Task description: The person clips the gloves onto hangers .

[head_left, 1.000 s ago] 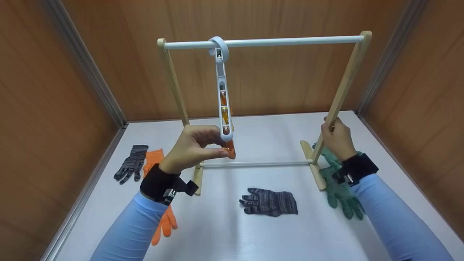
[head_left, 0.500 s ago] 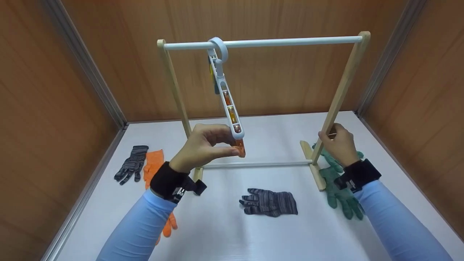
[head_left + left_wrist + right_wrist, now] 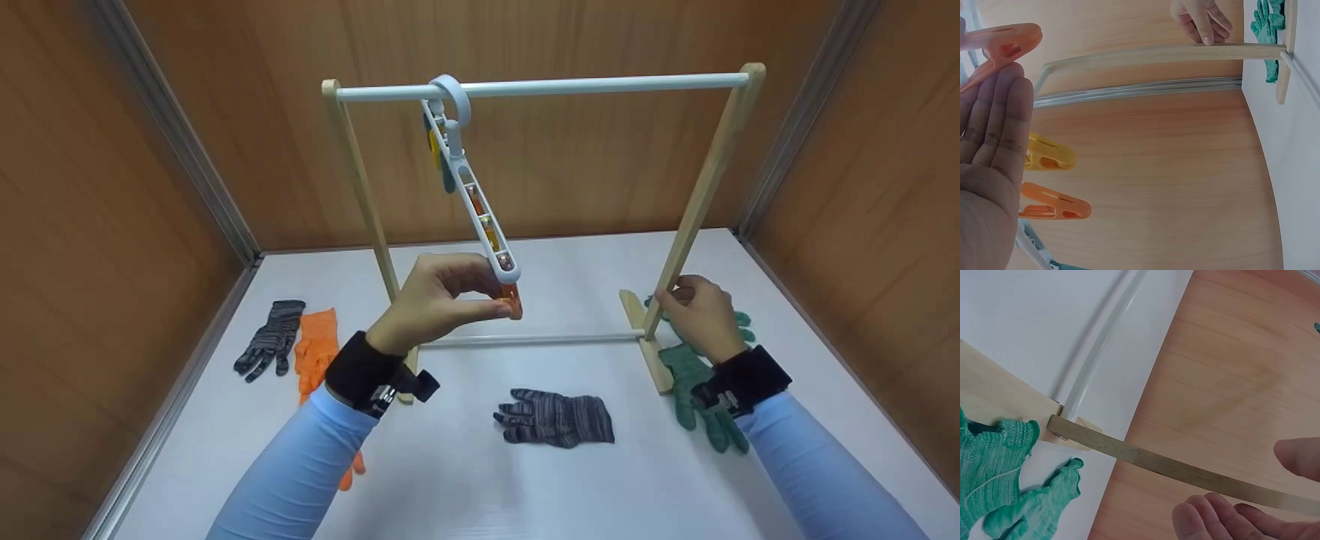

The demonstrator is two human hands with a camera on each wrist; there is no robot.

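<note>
No lettering, label, brand mark or number reads anywhere across these three views. The clip hanger point(image 3: 480, 217), the wooden rack point(image 3: 705, 187) and the gloves on the desk point(image 3: 525, 480) carry no print. The black wrist straps point(image 3: 739, 379) show metal buckles, nothing legible.

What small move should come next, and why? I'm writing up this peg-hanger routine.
Probably squeeze the orange peg open: the left hand pinches it at the hanger's low end, nothing is clipped in it, and the striped glove lies flat below. The right hand steadies the rack post.
</note>
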